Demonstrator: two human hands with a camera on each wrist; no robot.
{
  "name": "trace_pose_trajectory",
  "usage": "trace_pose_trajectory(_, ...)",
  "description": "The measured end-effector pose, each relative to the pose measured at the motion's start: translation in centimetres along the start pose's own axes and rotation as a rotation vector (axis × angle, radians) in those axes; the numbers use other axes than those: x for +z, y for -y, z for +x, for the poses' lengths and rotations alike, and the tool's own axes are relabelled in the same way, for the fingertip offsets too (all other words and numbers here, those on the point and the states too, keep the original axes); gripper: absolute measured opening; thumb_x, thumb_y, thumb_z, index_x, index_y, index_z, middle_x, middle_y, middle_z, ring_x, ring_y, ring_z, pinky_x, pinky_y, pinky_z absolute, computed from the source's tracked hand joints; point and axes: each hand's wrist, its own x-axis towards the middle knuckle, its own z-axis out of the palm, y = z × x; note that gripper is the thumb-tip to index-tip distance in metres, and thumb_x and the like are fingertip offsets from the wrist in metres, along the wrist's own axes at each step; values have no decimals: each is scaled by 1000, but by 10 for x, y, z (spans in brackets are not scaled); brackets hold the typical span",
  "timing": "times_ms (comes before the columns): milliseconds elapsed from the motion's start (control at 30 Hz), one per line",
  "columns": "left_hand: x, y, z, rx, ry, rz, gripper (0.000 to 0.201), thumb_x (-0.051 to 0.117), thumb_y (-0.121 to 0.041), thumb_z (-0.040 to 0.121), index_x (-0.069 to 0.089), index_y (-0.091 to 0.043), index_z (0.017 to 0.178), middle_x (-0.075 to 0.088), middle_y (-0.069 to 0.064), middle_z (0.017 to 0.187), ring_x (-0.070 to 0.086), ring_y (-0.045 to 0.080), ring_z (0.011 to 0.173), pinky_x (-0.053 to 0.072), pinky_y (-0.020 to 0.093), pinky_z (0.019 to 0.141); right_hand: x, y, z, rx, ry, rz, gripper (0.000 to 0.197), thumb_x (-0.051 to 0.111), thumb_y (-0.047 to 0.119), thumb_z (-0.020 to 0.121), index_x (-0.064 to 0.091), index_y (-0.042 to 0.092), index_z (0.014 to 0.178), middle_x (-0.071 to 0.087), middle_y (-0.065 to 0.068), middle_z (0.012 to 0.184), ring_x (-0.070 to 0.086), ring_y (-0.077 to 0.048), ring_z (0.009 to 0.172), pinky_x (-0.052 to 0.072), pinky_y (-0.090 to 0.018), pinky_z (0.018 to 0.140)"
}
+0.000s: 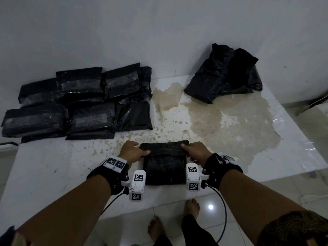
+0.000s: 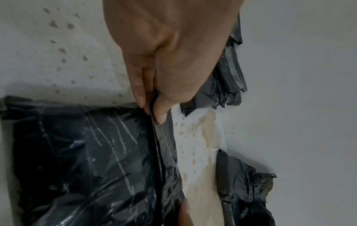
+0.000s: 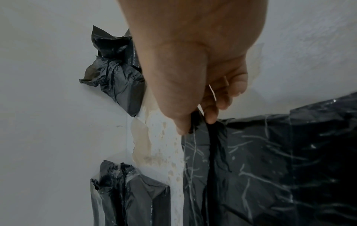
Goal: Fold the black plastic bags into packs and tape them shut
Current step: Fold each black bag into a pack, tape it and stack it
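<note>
Hands at work on the bag point(image 1: 165, 167), near edge of the table point(image 1: 53, 162): left hand point(image 1: 132, 151) pinches the flap's point(image 1: 164, 148) left end, right hand point(image 1: 196, 151) pinches its right end, fingers point(image 2: 139, 85) and thumb clamped on the plastic. Taped packs point(image 1: 79, 102) stacked far left, loose bags point(image 1: 225, 73) heaped far right, a brown stain point(image 1: 230, 121) between.

taped packs point(image 1: 78, 102) left | loose bags point(image 1: 225, 75) right | stained tabletop point(image 1: 177, 110) between
</note>
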Motion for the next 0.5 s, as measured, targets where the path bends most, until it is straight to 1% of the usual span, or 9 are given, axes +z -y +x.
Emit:
trace_pose_trajectory(67, -2, 8, 5, 20, -8, 11, 72, 92, -19, 59, 51, -11, 117, 58, 17, 124, 62, 30, 108, 55, 46, 93, 3, -5, 2, -46, -20, -130, 54, 62, 35, 96, 44, 11, 51, 47, -7, 54, 45, -23, 51, 35, -26, 51)
trace_pose_trajectory(133, -2, 15, 9, 33, -16, 46, 71, 93, -27, 47, 55, -14, 105, 63, 15, 116, 64, 29, 104, 56, 45, 91, 5, -9, 2, -70, -52, -268, 56, 63, 37, 95, 44, 9, 50, 51, -14, 59, 49, -27, 58, 36, -30, 57)
trace_pose_trajectory(167, -1, 16, 7, 38, -13, 64, 66, 93, -25, 48, 58, -12, 102, 66, 15, 112, 66, 28, 101, 56, 45, 90, 7, -11, 2, -77, -66, -307, 56, 63, 37, 94, 44, 9, 49, 53, -15, 62, 50, -27, 60, 36, -30, 58)
trace_pose_trajectory(267, 3, 10, -1, 47, 31, 146, 33, 90, -10, 65, 68, -4, 90, 70, 18, 102, 67, 29, 96, 56, 43, 91, 8, -9, 2, -82, -81, -390, 56, 63, 38, 93, 43, 10, 49, 51, -10, 59, 47, -21, 55, 32, -27, 51)
trace_pose_trajectory(333, 2, 7, -2, 21, 60, 176, 27, 87, -8, 70, 68, -3, 87, 68, 14, 100, 65, 27, 97, 56, 38, 91, 8, -7, 3, -80, -72, -425, 56, 64, 37, 92, 39, 11, 50, 47, -7, 55, 45, -19, 53, 31, -27, 50)
trace_pose_trajectory(367, 1, 5, -3, 2, 71, 173, 25, 87, -9, 71, 65, -5, 84, 66, 10, 96, 63, 23, 95, 55, 34, 87, 8, -7, 3, -83, -62, -439, 56, 64, 36, 92, 37, 11, 50, 43, -6, 53, 43, -18, 51, 31, -27, 50)
trace_pose_trajectory(433, 0, 1, 0, -40, 105, 106, 27, 87, -19, 72, 60, -11, 72, 62, 2, 80, 60, 16, 80, 51, 26, 71, 8, -6, 1, -96, -42, -460, 57, 63, 34, 94, 34, 12, 51, 37, -4, 52, 38, -17, 49, 29, -27, 49)
trace_pose_trajectory(467, 0, -1, 1, -55, 104, 50, 31, 86, -28, 73, 60, -12, 69, 61, 2, 75, 59, 16, 74, 47, 25, 66, 7, -6, 0, -107, -32, -463, 57, 63, 33, 94, 32, 12, 51, 34, -3, 52, 35, -16, 49, 26, -26, 49)
trace_pose_trajectory(500, 0, -3, 3, -71, 85, -14, 33, 84, -36, 75, 62, -11, 73, 61, 5, 75, 59, 18, 73, 46, 26, 65, 7, -5, -1, -122, -26, -470, 57, 62, 32, 95, 31, 13, 51, 32, -2, 52, 33, -15, 49, 24, -26, 49)
